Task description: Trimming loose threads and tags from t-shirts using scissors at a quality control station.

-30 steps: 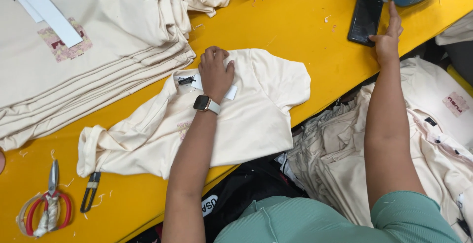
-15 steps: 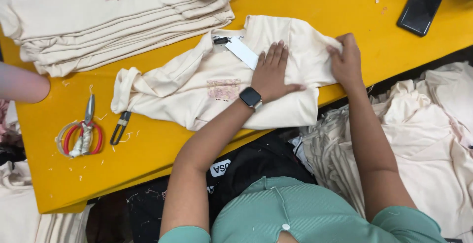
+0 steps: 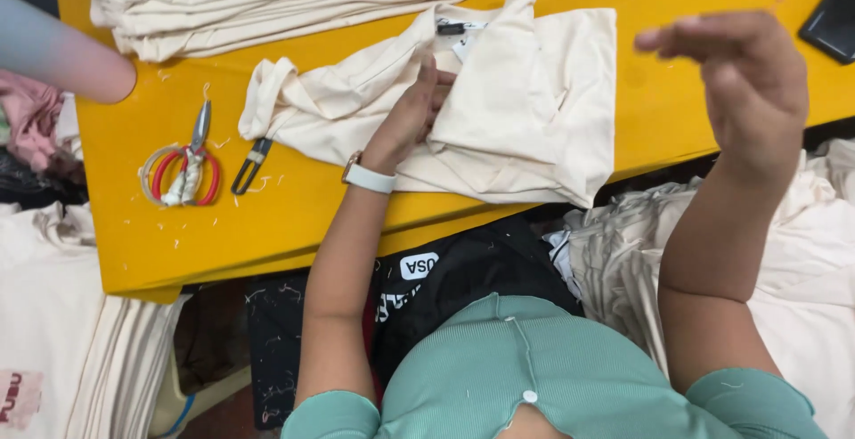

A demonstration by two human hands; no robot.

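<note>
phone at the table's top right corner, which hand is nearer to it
Right. The right hand is raised just left of the black phone; the left hand rests on the cream shirt.

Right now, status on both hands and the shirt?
Left hand tucked into cream shirt fold. Right hand raised, empty, off the yellow table. Snips lie clear, left.

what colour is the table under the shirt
Bright yellow table, seen in the head view, under the cream shirt.

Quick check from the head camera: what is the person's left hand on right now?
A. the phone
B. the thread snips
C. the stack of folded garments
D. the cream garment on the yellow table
D: the left hand presses into the folds of the cream garment on the yellow table, while the right hand is raised above it, empty.
</note>
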